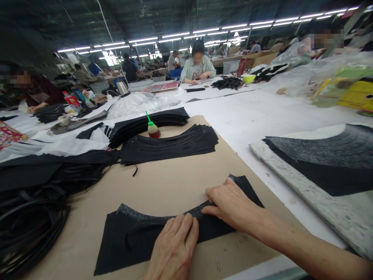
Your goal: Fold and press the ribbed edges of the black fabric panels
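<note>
Beyond the black panel, bottle between stacks

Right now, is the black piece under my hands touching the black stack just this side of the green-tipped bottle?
Apart. The head view shows a bare strip of brown sheet between the black piece and the stack.

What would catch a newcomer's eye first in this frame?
Probably the person's left hand and right hand, both on a curved black piece on the brown sheet, low in the picture. Next, the bottle with a bright green tip, by the stacked black pieces above centre. The yellow object at the far right also stands out against the white table.
</note>
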Available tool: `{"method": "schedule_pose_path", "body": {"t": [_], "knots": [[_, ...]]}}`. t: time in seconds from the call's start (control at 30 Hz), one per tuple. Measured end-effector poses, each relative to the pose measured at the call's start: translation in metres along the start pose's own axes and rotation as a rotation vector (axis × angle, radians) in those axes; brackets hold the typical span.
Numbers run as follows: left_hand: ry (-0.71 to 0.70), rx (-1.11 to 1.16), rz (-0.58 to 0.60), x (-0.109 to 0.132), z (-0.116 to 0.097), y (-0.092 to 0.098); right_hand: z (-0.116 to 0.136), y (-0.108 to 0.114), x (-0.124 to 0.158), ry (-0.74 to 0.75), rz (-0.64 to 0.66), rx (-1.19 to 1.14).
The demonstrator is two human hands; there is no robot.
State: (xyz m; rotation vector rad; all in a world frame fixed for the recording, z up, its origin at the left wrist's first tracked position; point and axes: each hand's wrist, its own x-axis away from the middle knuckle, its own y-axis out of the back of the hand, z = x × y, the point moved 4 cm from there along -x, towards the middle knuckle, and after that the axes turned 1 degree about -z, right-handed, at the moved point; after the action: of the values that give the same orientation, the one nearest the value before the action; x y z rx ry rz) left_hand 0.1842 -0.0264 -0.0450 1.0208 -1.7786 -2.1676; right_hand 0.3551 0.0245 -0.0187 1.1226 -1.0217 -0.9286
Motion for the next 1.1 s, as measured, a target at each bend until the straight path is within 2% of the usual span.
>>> {"method": "schedule_pose_path", "body": {"t": [0.07,0.13,0.23,0.37,0.5,0.63,0.83,1.1], "knots": [[-0.001,0.028,0.033,-0.007,-0.003,-0.001,-0.001,0.001,0.0,-0.027,-0.015,0.008],[-0.008,0.043,0.137,-0.014,-0.005,-0.002,-0.004,0.007,0.001,-0.054,-0.029,-0.001],[-0.011,0.04,0.24,-0.022,-0.007,-0.003,-0.021,0.019,0.002,-0.094,-0.002,-0.117],[0.015,0.032,0.235,-0.024,-0.007,-0.007,-0.06,0.028,0.0,-0.082,0.111,-0.301],[-0.008,0.009,0.231,-0.022,-0.007,-0.01,-0.085,0.016,-0.002,-0.083,0.2,-0.487],[-0.007,-0.019,0.218,-0.02,-0.006,-0.011,-0.085,0.008,-0.001,-0.133,0.202,-0.56],[0.0,-0.031,0.216,-0.018,-0.004,-0.015,-0.077,0.016,0.0,-0.185,0.197,-0.59],[-0.006,0.006,0.227,-0.021,-0.005,-0.011,-0.073,0.014,-0.001,-0.198,0.285,-0.748]]}}
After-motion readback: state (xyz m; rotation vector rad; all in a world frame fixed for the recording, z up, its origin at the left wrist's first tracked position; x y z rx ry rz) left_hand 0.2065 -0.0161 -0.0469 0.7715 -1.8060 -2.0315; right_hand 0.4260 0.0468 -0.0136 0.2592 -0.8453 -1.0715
